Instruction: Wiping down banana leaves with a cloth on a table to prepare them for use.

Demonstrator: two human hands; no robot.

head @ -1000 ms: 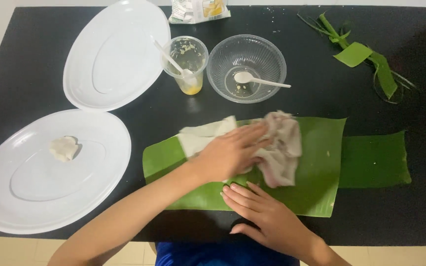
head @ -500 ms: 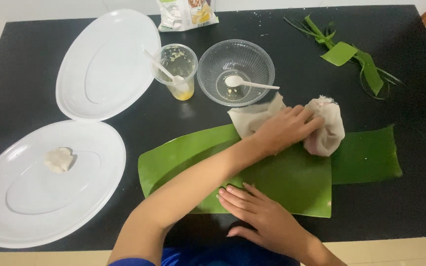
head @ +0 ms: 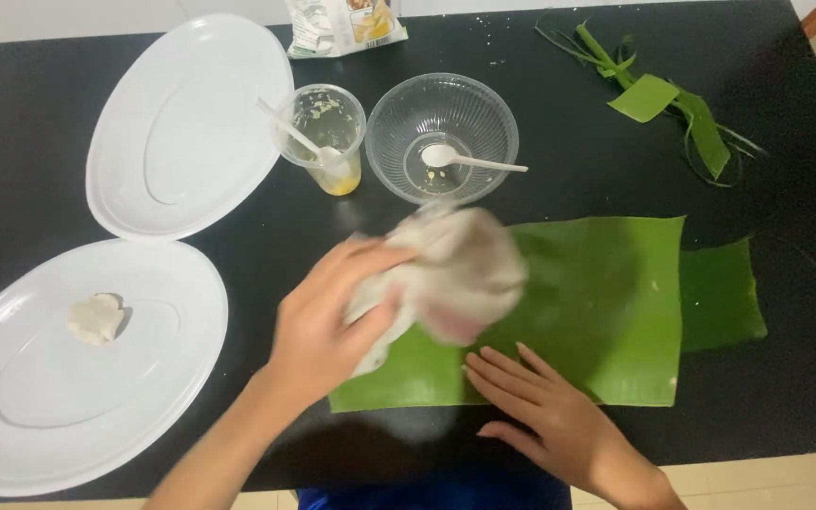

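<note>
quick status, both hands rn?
Left hand: closed on the crumpled pale cloth, over the banana leaf.
Right hand: open, flat, fingers pressing the leaf's near edge.

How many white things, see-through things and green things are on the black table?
White: 4 – upper plate, lower plate, spoon, cloth in the left hand
See-through: 2 – cup, bowl
Green: 3 – big leaf under the right hand, small leaf, leaf scraps
Total: 9
</note>
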